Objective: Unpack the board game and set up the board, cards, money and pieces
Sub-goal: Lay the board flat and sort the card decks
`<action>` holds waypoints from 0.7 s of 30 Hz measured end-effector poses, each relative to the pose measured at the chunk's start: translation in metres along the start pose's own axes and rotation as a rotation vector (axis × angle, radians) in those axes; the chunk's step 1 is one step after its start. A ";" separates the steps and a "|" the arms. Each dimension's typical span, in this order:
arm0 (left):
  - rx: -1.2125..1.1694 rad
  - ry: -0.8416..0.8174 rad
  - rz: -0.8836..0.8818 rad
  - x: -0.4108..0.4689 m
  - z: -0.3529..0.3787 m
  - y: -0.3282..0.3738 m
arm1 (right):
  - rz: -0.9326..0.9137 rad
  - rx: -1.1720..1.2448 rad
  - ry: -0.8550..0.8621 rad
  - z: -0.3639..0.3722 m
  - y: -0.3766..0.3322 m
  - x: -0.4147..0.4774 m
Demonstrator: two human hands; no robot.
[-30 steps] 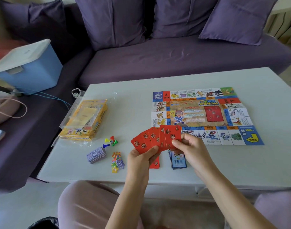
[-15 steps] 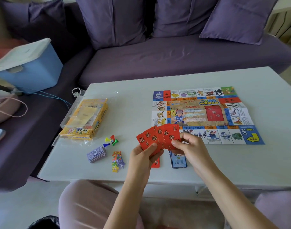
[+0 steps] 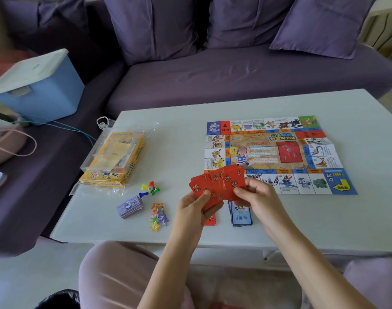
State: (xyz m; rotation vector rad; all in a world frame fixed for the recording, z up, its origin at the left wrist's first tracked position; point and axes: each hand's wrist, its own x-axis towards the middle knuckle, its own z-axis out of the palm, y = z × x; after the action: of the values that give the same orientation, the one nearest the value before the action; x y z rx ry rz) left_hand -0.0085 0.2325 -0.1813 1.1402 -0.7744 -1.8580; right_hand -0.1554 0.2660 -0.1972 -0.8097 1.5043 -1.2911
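Observation:
The game board (image 3: 273, 152) lies unfolded on the white table (image 3: 179, 148). My left hand (image 3: 195, 208) grips a fan of red cards (image 3: 219, 186) from below, and my right hand (image 3: 257, 197) pinches the fan's right edge. Under my hands lie one red card (image 3: 210, 219) and a stack of blue cards (image 3: 240, 214). Left of them sit a pile of purple money (image 3: 130, 206), several coloured star tokens (image 3: 158, 216), and small pawns with a die (image 3: 150, 188).
The yellow game box (image 3: 114, 161) in clear plastic wrap lies at the table's left. A purple sofa (image 3: 235, 70) with cushions stands behind the table. A blue bin (image 3: 39, 90) with a white lid rests on the sofa's left side.
The fan of red cards has narrowed, its cards drawn closer together between my two hands. Nothing on the table has moved.

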 end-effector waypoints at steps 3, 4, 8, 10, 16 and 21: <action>0.035 0.001 0.024 0.001 -0.002 0.000 | 0.001 0.014 -0.018 0.000 0.002 0.001; 0.039 0.012 0.032 0.001 -0.003 0.000 | -0.002 0.016 -0.020 0.000 0.002 0.000; 0.054 0.050 0.056 0.001 -0.005 0.001 | -0.009 0.004 -0.021 0.001 0.004 0.001; 0.060 0.049 0.053 0.000 -0.005 0.001 | -0.020 -0.022 -0.036 0.002 0.004 0.000; 0.135 0.017 0.059 0.000 -0.003 0.001 | -0.073 -0.206 -0.053 -0.001 0.008 0.002; 0.167 0.074 0.095 -0.001 -0.001 0.000 | -0.112 -0.262 -0.086 0.001 0.011 0.000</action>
State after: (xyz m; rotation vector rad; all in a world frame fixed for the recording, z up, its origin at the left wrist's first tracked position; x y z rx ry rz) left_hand -0.0069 0.2330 -0.1815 1.2469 -0.9384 -1.6881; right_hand -0.1531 0.2676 -0.2082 -1.1181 1.5971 -1.1375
